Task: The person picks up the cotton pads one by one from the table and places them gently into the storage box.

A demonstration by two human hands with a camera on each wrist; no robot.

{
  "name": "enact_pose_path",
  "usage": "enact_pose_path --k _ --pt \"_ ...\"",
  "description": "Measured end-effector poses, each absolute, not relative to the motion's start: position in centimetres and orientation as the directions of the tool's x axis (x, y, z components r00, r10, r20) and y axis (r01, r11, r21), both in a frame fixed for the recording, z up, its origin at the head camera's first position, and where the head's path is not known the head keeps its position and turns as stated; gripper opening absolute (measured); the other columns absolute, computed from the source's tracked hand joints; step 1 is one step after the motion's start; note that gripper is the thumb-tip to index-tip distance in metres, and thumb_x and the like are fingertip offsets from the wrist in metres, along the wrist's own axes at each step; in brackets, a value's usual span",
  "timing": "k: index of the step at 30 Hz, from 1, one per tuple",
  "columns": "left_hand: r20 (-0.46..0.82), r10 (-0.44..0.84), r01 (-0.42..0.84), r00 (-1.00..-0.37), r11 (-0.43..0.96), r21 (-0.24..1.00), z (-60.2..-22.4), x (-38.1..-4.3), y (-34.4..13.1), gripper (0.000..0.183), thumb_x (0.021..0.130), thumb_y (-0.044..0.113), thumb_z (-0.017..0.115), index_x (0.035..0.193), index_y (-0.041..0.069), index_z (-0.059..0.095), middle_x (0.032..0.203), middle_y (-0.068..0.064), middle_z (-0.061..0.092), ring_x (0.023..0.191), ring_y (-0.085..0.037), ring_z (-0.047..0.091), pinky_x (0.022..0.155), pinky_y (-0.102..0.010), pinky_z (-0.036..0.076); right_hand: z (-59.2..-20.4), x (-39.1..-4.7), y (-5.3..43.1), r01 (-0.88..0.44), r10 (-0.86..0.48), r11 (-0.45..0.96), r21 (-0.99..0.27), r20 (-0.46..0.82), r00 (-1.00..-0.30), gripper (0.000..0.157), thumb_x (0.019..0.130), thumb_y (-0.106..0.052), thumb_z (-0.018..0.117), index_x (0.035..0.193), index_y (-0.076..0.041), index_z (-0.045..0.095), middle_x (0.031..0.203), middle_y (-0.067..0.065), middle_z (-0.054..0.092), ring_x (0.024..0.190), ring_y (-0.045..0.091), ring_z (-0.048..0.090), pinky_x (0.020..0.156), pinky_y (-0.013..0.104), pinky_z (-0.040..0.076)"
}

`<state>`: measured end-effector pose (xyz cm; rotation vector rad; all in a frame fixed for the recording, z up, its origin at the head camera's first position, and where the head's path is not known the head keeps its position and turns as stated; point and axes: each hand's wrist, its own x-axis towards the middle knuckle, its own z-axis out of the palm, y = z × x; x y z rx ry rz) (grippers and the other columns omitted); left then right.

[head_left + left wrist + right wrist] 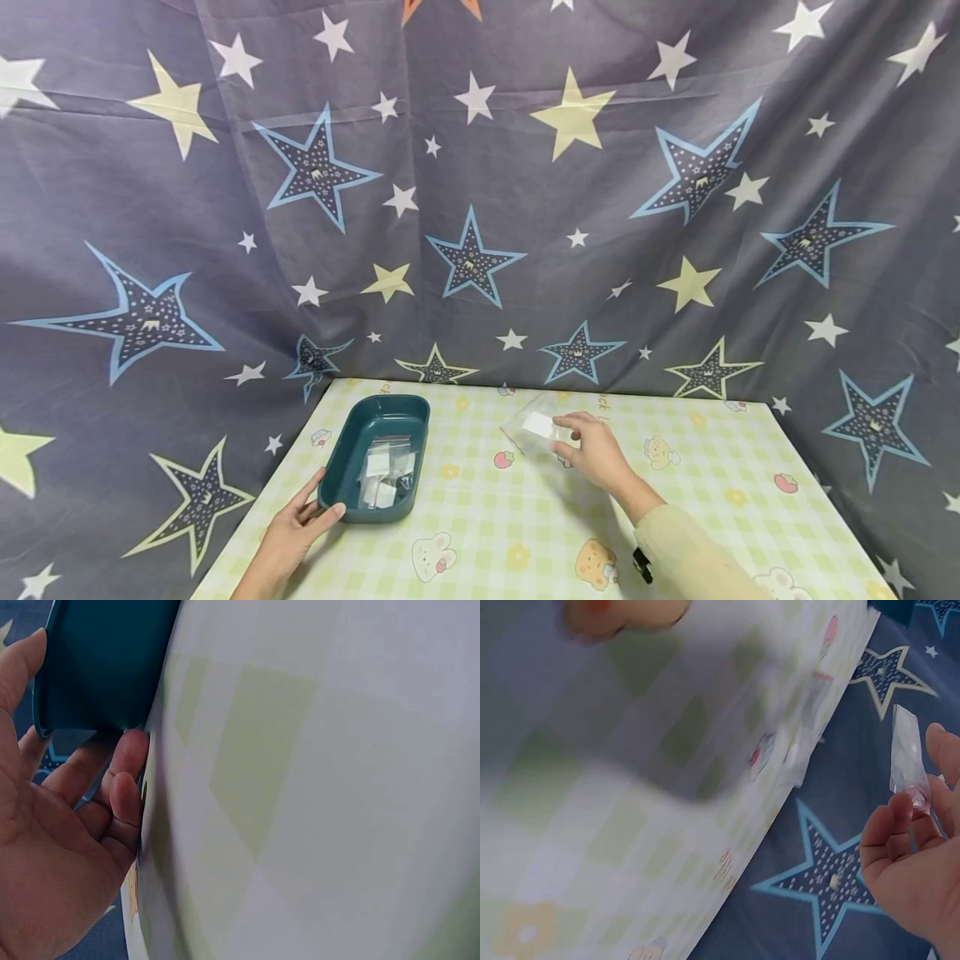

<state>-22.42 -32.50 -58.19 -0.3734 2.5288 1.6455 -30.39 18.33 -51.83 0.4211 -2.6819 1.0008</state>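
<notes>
A dark teal plastic bin (327, 483) stands on the left of the table, with several small clear zip bags (378, 464) holding white pieces inside. My left hand (291, 531) grips its near left corner, thumb on the rim and fingers against the outer wall, as the left wrist view (71, 832) also shows. Towards the back middle of the table, my right hand (596, 454) pinches a small clear bag (906, 750) between thumb and fingers. Beneath it, another clear bag (810, 724) with a red strip lies on the tabletop. What the held bag contains is unclear.
The table wears a green checked cloth (480, 517) printed with cartoon animals and flowers. Behind it hangs a dark grey curtain (517, 183) with stars, meeting the table's back edge. A small black object (642, 566) is at my right sleeve.
</notes>
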Motion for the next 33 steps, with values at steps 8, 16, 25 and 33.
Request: enact_pose_path --k 8,16,25,33 --pt "-0.22 -0.157 -0.264 -0.963 0.369 0.891 -58.3 -22.4 -32.4 0.098 0.096 0.051 0.079 0.173 0.031 0.022 0.166 -0.036 0.035 0.155 -0.05 0.038 0.117 -0.051 0.054 -51.8 -30.7 14.2 -0.357 -0.177 0.609 -0.708 0.318 -0.931 0.041 0.091 -0.016 0.086 0.129 -0.006 0.077 0.132 0.013 0.074 0.093 0.025 0.07 0.073 0.024 0.056" --pt "-0.219 -0.154 -0.262 -0.963 0.371 0.891 -58.1 -22.2 -32.3 0.097 0.097 0.05 0.078 0.173 0.03 0.021 0.166 -0.035 0.036 0.155 -0.049 0.039 0.116 -0.05 0.055 -51.2 -30.4 10.0 -0.345 -0.239 0.48 -0.807 0.259 -0.936 0.045 0.094 -0.016 0.083 0.136 -0.004 0.073 0.136 0.014 0.071 0.098 0.025 0.067 0.07 0.02 0.059" --pt "-0.218 -0.145 -0.258 -0.965 0.378 0.889 -58.3 -22.2 -32.5 0.098 0.097 0.051 0.078 0.173 0.031 0.02 0.167 -0.035 0.034 0.156 -0.049 0.038 0.117 -0.051 0.054 -50.8 -30.4 5.9 -0.424 -0.319 0.453 -0.785 0.301 -0.899 0.045 0.095 -0.02 0.083 0.136 -0.004 0.073 0.137 0.014 0.072 0.095 0.028 0.069 0.073 0.019 0.054" --pt "-0.228 -0.154 -0.272 -0.961 0.405 0.873 -58.3 -22.4 -32.6 0.101 0.094 0.06 0.077 0.173 0.032 0.02 0.166 -0.034 0.036 0.155 -0.049 0.039 0.114 -0.049 0.057 -51.0 -29.9 2.0 -0.357 -0.327 0.4 -0.844 0.233 -0.916 0.044 0.094 -0.019 0.083 0.135 -0.007 0.075 0.136 0.012 0.072 0.092 0.019 0.066 0.067 0.018 0.052"
